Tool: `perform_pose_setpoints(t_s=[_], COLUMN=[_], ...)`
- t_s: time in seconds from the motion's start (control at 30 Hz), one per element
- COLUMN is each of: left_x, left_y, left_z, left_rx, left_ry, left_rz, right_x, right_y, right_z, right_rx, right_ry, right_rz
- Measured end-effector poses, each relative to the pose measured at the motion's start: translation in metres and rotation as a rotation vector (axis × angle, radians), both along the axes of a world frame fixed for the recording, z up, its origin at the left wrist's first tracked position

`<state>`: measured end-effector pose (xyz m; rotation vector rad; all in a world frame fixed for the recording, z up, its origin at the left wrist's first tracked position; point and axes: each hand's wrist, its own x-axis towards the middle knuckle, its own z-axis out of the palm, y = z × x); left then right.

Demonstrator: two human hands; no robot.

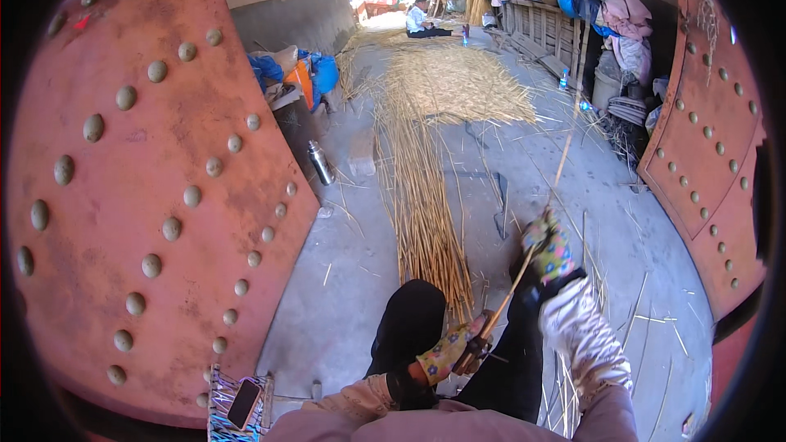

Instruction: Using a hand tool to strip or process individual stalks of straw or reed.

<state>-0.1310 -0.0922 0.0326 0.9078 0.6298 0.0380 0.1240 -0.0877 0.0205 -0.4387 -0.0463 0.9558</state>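
Observation:
A long tan reed slants from low between my knees up toward the far right. My right hand, in a flowered glove, is closed around its middle beyond my right knee. Near my lap, my left hand, in a matching glove, is closed on a small brown wooden tool. The reed's lower end meets this tool; exactly how it sits there is hidden by the fingers. In front of my left knee lies a long bundle of reeds, its near ends by my left hand.
A woven reed mat lies farther off, with a seated person behind it. Studded red doors flank me. A metal flask and a brick-like block stand left of the bundle. A phone rests on a corded stool.

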Motion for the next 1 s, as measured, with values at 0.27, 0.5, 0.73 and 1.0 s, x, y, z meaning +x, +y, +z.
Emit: perform_pose_setpoints(t_s=[0.27, 0.5, 0.73, 1.0], left_x=[0.028, 0.064, 0.1, 0.134], left_y=[0.031, 0.068, 0.051, 0.044], left_z=[-0.005, -0.021, -0.036, -0.028], left_rx=[0.018, 0.197, 0.255, -0.018], left_ry=[-0.05, -0.145, -0.229, -0.346], left_rz=[0.117, 0.406, 0.38, 0.458], right_x=[-0.041, -0.031, -0.098, -0.084], right_y=[0.031, -0.006, -0.087, -0.156], right_z=[-0.006, -0.026, -0.044, -0.098], right_rx=[-0.056, -0.387, -0.485, -0.727], right_ry=[-0.161, -0.622, -0.512, -1.177], right_rz=[0.236, 0.255, 0.359, 0.007])
